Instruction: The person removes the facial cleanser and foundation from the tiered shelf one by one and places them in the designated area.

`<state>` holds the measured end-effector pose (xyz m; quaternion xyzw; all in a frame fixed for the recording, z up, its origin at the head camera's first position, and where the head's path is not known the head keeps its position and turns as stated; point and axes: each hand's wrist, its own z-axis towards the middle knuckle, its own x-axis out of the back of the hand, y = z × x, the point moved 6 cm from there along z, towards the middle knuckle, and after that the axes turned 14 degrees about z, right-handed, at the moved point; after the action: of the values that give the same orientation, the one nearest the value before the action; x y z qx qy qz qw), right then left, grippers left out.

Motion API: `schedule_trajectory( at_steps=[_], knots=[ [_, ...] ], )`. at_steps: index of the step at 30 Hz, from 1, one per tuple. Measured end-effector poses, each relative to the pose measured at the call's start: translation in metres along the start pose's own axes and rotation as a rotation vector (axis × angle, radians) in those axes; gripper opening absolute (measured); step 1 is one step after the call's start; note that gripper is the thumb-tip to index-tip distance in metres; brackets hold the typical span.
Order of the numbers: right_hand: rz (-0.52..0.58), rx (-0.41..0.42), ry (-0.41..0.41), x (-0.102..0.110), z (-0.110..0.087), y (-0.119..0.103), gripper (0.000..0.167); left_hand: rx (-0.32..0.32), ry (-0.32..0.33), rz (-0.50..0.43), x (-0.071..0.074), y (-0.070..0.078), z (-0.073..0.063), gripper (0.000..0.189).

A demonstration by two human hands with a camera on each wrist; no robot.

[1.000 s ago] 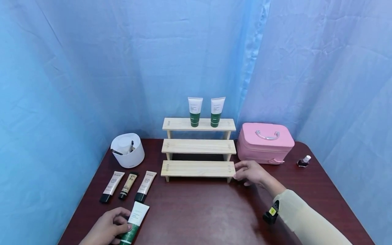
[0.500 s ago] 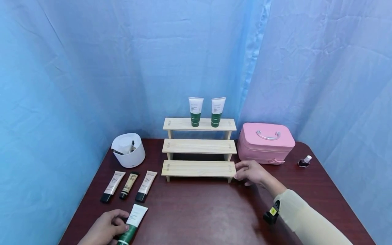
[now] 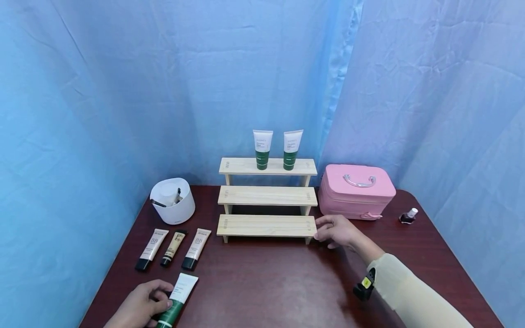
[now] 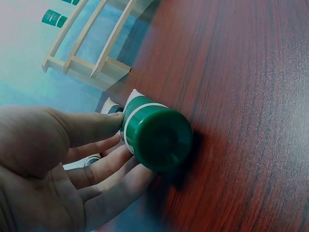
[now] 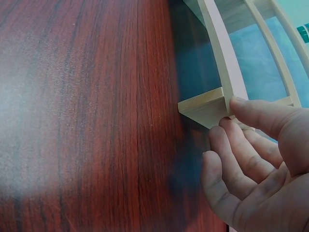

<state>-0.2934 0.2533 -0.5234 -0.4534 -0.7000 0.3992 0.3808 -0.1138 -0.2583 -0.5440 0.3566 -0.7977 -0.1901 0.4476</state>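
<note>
My left hand (image 3: 143, 303) holds a green-and-white squeeze tube (image 3: 177, 298) between thumb and fingers, near the front left of the table. In the left wrist view the tube's round green cap (image 4: 164, 140) faces the camera, close over the wood. My right hand (image 3: 338, 231) grips the right end of the lowest step of a three-step wooden display stand (image 3: 266, 225). In the right wrist view its thumb (image 5: 256, 113) lies on the board's corner, with fingertips at the end below. Two matching green-and-white tubes (image 3: 262, 149) stand upright on the top step.
Two BB cream tubes (image 3: 152, 248) and a small gold tube (image 3: 173, 248) lie on the left of the table (image 3: 266, 282). Behind them stands a white round holder (image 3: 176, 212) with brushes. A pink case (image 3: 357, 191) and a nail polish bottle (image 3: 408, 216) stand at right.
The green-and-white tube in my left hand has shifted slightly down and left, away from the nearest BB cream tube. My right hand stays at the stand's end.
</note>
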Motion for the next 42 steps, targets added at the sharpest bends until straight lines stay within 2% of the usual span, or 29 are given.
schedule_trajectory(
  at_steps=[12,16,18,20,23,26,29,31,33,36,42],
  knots=[
    [-0.009,-0.004,0.009,0.001,-0.001,-0.001,0.058,0.041,0.047,0.055,0.003,-0.001,0.002,0.033],
    [-0.011,-0.002,0.007,0.000,-0.001,-0.002,0.058,0.051,0.089,0.095,0.008,0.004,0.003,0.031],
    [-0.011,-0.001,0.008,0.000,-0.001,-0.003,0.057,0.029,0.126,0.111,0.014,0.010,0.002,0.031],
    [-0.013,0.001,0.008,0.000,0.000,-0.003,0.057,-0.027,0.171,0.128,0.023,0.021,0.000,0.031],
    [-0.010,-0.001,0.010,0.000,0.000,-0.002,0.057,-0.162,0.256,0.154,0.039,0.044,-0.003,0.032],
    [-0.009,0.003,0.005,0.000,0.000,-0.002,0.058,-0.320,0.367,0.203,0.056,0.075,-0.005,0.032],
    [-0.013,0.015,0.005,0.001,-0.002,-0.003,0.058,-0.458,0.482,0.253,0.073,0.111,-0.001,0.031],
    [-0.014,0.024,0.003,0.002,-0.003,-0.003,0.059,-0.525,0.519,0.267,0.082,0.135,0.007,0.032],
    [-0.007,0.026,0.004,0.002,-0.004,-0.003,0.059,-0.579,0.508,0.257,0.087,0.159,0.018,0.035],
    [0.000,0.028,-0.003,0.001,-0.004,-0.002,0.060,-0.627,0.448,0.209,0.093,0.193,0.038,0.041],
    [0.012,0.025,-0.002,0.000,-0.004,-0.002,0.060,-0.662,0.371,0.134,0.095,0.252,0.074,0.053]
  ],
)
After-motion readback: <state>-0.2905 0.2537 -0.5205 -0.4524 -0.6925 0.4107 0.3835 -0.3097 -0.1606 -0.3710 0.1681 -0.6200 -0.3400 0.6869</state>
